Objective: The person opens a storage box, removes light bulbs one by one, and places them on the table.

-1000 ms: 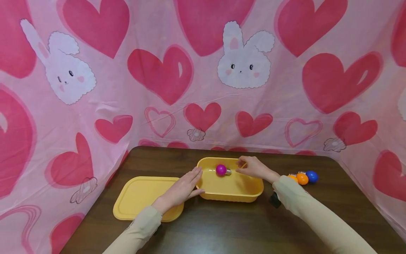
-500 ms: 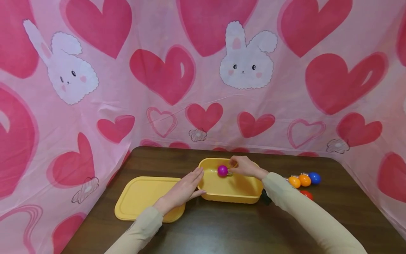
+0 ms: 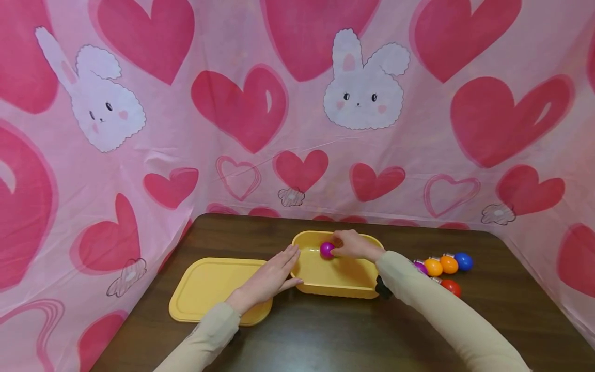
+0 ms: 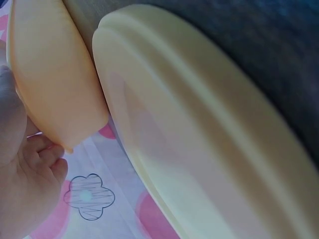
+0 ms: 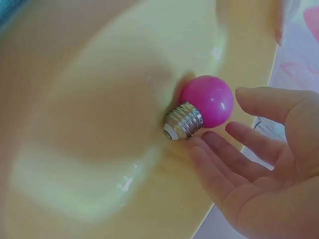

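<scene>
A magenta light bulb (image 3: 326, 251) with a silver screw base lies inside a yellow plastic box (image 3: 337, 290). My right hand (image 3: 354, 245) reaches into the box beside it. In the right wrist view the thumb and fingers stand spread around the bulb (image 5: 209, 102), the fingertips close to its metal base; no firm pinch shows. My left hand (image 3: 271, 274) rests against the box's left end, its fingers along the rim and the thumb at the front corner. The left wrist view shows its fingertips at the box's edge (image 4: 55, 74).
A yellow lid (image 3: 211, 287) lies on the brown table (image 3: 316, 336), left of the box and partly under the left forearm. To the right lie more bulbs: purple (image 3: 420, 267), two orange (image 3: 434, 267), blue (image 3: 463, 261) and red (image 3: 451, 288). A patterned pink cloth (image 3: 297, 129) hangs behind.
My right hand has moved left inside the box, up to the magenta bulb, and now covers its base in the head view. The left hand stays at the box's end.
</scene>
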### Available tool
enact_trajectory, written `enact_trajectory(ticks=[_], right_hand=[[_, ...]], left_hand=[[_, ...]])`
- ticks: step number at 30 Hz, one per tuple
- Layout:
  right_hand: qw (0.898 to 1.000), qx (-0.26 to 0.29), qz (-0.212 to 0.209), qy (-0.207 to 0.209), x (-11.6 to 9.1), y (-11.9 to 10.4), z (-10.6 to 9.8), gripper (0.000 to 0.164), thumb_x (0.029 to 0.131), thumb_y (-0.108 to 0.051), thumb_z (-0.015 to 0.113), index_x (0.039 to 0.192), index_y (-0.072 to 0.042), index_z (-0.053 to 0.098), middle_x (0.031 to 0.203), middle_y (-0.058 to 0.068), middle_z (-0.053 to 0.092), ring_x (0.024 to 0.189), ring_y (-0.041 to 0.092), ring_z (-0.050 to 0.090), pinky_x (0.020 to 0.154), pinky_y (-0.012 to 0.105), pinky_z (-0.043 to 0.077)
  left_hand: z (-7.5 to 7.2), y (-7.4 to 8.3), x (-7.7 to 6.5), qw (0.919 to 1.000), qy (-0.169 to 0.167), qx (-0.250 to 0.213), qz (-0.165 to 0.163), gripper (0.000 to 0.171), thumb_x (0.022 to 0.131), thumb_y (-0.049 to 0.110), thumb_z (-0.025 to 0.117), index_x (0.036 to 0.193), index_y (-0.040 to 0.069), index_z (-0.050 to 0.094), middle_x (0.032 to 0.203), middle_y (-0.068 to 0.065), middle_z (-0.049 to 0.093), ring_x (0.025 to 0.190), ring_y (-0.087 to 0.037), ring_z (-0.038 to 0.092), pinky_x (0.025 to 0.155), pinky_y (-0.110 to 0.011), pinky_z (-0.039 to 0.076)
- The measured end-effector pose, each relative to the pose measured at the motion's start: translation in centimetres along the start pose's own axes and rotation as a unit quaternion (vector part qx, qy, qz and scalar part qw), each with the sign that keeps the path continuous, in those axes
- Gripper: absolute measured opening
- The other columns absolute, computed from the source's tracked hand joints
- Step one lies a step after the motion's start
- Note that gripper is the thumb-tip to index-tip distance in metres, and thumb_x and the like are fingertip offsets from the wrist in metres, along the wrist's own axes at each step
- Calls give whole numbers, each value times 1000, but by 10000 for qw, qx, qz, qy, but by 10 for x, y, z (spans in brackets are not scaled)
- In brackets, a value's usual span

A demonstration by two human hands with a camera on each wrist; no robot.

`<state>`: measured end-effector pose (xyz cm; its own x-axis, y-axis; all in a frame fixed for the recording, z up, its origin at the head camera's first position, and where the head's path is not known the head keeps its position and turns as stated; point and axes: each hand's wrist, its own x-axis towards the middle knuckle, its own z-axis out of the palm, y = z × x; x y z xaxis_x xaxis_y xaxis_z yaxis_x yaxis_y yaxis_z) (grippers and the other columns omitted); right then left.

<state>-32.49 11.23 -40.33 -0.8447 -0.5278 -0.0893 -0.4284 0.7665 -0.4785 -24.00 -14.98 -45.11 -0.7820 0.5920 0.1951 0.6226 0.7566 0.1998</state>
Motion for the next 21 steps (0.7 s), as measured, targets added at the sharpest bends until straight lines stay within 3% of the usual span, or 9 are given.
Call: enact_trajectory(ticks=[9, 16, 21], right_hand=[[9987, -216, -460, -81, 2, 0, 3, 36, 87, -12, 74, 120, 0, 66, 107, 14, 71, 96, 29, 64, 94, 43, 57], [9989, -141, -235, -377, 2, -6, 2, 37, 83, -12, 78, 116, -1, 65, 106, 12, 70, 95, 24, 63, 96, 41, 57], [9980, -227, -204, -550, 0, -11, 5, 29, 83, -18, 80, 103, -3, 66, 91, 6, 66, 81, 15, 56, 83, 30, 57]], left_hand=[[1, -1, 0, 9999, 4, -98, -61, 78, 96, 48, 59, 153, 0, 34, 163, -15, 31, 152, -31, 28, 121, -49, 33], [1, 0, 0, 10000, 80, 14, 35, 79, 96, 49, 58, 152, -2, 34, 162, -16, 32, 151, -32, 30, 121, -49, 33], [2, -1, 0, 9999, 110, 88, 89, 78, 96, 49, 57, 151, -2, 36, 161, -17, 33, 151, -32, 30, 120, -50, 33]])
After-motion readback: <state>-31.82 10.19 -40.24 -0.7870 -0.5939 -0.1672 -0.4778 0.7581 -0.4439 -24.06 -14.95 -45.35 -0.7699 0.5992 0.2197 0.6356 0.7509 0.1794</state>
